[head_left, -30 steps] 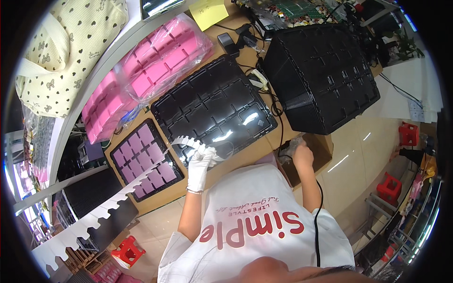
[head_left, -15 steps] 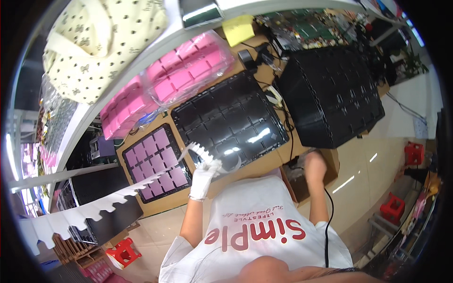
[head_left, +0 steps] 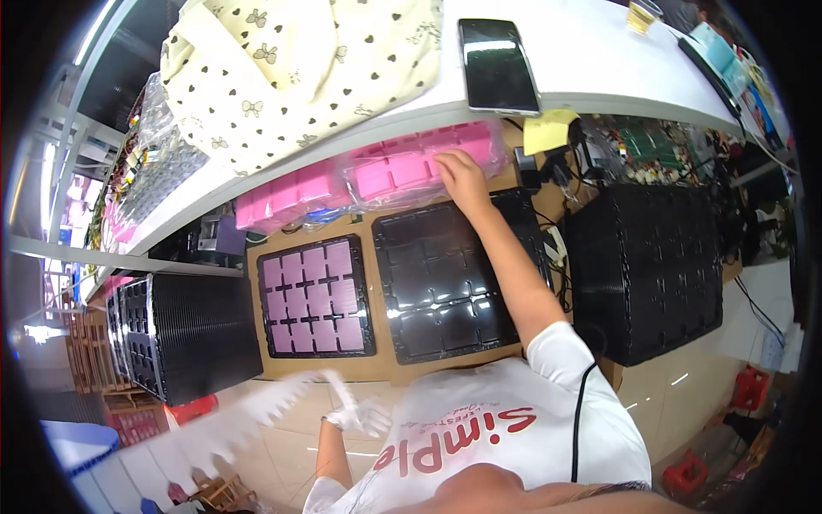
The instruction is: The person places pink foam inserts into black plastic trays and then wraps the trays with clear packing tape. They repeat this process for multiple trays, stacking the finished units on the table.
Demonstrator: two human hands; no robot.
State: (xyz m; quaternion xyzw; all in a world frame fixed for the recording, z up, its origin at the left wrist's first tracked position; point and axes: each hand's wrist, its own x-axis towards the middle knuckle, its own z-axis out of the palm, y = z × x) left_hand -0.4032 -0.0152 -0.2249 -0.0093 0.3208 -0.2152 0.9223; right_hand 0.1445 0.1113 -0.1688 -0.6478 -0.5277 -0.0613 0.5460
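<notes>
Pink foam pads in a crinkly clear bag (head_left: 419,167) lie under the bare right hand (head_left: 461,176), fingers spread flat. The white-gloved left hand (head_left: 360,417) grips a blurred white strip (head_left: 282,403).

your counter (head_left: 381,377) is brown, like cardboard. on it you have a black tray (head_left: 315,297) filled with pink squares, and just beside it, to your right, an empty black tray (head_left: 445,283) with glossy pockets. behind them, pink packs in clear plastic (head_left: 411,171) lie at the back edge. a tall stack of black trays (head_left: 659,265) stands at the right end, another stack (head_left: 184,330) at the left end. above the counter runs a white shelf (head_left: 591,60); on it lie a cream cloth with small hearts (head_left: 291,60) and a dark phone (head_left: 497,64).
</notes>
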